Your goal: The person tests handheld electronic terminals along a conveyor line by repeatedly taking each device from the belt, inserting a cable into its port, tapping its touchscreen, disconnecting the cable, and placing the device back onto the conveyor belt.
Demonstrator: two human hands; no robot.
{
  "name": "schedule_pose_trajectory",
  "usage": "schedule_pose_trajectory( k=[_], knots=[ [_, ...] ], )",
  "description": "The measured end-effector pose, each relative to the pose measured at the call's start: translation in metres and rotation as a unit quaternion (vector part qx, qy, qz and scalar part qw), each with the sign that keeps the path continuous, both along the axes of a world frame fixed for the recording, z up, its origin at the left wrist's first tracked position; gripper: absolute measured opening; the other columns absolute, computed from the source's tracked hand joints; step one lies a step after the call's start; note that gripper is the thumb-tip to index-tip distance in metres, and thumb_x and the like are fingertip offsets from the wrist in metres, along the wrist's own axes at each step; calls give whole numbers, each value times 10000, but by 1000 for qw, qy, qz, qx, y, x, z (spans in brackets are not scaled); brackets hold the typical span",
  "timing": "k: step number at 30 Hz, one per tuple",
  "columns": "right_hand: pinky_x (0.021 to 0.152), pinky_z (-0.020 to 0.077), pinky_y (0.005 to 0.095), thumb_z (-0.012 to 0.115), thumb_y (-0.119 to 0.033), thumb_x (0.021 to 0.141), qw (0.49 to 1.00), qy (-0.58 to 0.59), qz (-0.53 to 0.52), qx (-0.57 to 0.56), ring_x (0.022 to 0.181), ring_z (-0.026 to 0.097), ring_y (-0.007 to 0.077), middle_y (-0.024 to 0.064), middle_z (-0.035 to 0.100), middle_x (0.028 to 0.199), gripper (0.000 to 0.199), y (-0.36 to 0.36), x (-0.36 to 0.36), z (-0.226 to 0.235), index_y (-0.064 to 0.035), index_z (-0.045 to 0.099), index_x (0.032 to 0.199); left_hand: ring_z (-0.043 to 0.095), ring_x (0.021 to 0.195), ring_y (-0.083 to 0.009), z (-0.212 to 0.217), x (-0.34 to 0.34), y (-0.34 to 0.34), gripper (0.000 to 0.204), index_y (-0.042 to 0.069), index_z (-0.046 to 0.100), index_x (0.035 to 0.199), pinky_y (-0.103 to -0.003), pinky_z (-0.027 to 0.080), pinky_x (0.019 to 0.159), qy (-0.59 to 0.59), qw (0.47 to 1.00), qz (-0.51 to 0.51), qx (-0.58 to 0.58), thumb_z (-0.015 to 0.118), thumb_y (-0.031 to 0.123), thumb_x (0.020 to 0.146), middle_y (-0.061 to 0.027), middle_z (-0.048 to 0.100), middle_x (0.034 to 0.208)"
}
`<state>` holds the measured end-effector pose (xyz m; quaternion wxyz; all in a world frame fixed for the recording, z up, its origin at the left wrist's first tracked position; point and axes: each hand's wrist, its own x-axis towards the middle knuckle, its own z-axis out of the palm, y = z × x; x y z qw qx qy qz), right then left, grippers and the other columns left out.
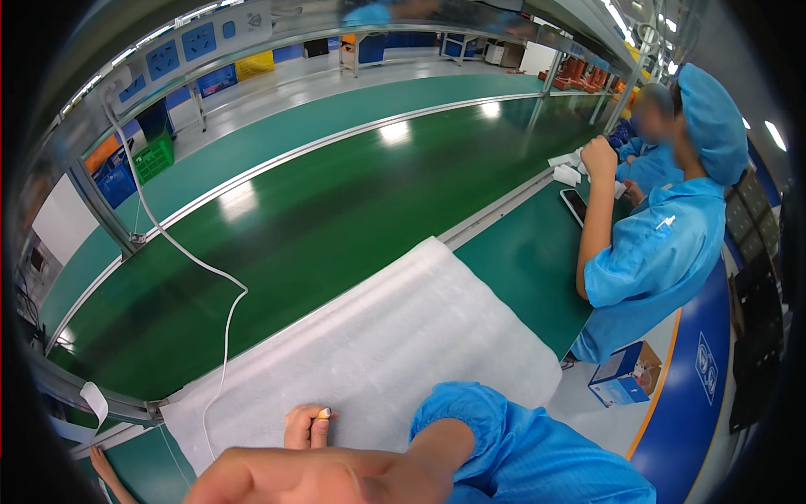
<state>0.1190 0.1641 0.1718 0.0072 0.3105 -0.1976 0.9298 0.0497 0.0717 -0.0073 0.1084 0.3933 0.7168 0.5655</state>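
My left hand is closed over the white sheet, with its fingers curled. From the fingers pokes a small pale piece with a yellowish part and dark edges, too small to name. My right hand is large in the foreground at the lower edge, reaching leftward from a blue sleeve. It covers the left wrist and forearm. Its fingers are mostly cut off by the frame, so whether it holds anything does not show.
A white cable hangs down onto the sheet. Beyond lies a green conveyor belt. At right, a co-worker in blue sits near a phone and white pieces. Another person's arm shows at lower left. A box stands on the floor.
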Motion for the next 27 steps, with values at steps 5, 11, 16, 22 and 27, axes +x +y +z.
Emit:
schedule_pose_trajectory(
  k=[5, 11, 16, 22, 27],
  knots=[
    [612, 574, 397, 192, -626, 862, 999, -9, 49, -12, 796, 627, 315, 213, 430, 1172, 729, -4, 5, 8, 6, 345, 1191, 501, 819, -238, 21, -1, -10, 91, 37, 597, 830, -338, 388, 779, 31, 999, -19, 3, 560, 120, 841, -83, 588, 807],
    [638, 558, 351, 330, -454, 938, 998, -54, 22, 21, 677, 620, 272, 203, 549, 982, 543, 3, -6, 3, 60, 452, 1060, 513, 818, -256, 23, -13, -13, 78, 37, 597, 846, -345, 392, 777, 49, 995, -82, -8, 567, 108, 831, -96, 589, 817],
    [441, 357, 223, 450, -447, 910, 974, 121, 30, -191, 596, 495, 104, 58, 526, 753, 380, 21, -22, -10, -85, 544, 842, 523, 817, -274, 8, -21, -15, 75, 38, 596, 860, -352, 395, 776, 37, 996, -60, -52, 572, 100, 825, -108, 590, 824],
    [736, 523, 352, 430, -203, 923, 904, 388, 177, -24, 625, 590, 258, 186, 581, 828, 309, 48, -9, 32, 67, 560, 846, 543, 829, -269, 4, -20, -13, 117, 54, 589, 913, -362, 387, 812, 42, 995, -76, -49, 565, 146, 845, -98, 586, 829],
    [809, 474, 361, 456, -69, 859, 882, 428, 183, 79, 604, 567, 249, 159, 577, 722, 227, 38, -12, 32, 45, 604, 730, 536, 845, -259, -1, -20, -26, 149, 61, 587, 923, -354, 375, 829, 55, 994, -80, -49, 536, 191, 874, -92, 581, 835]
  ],
)
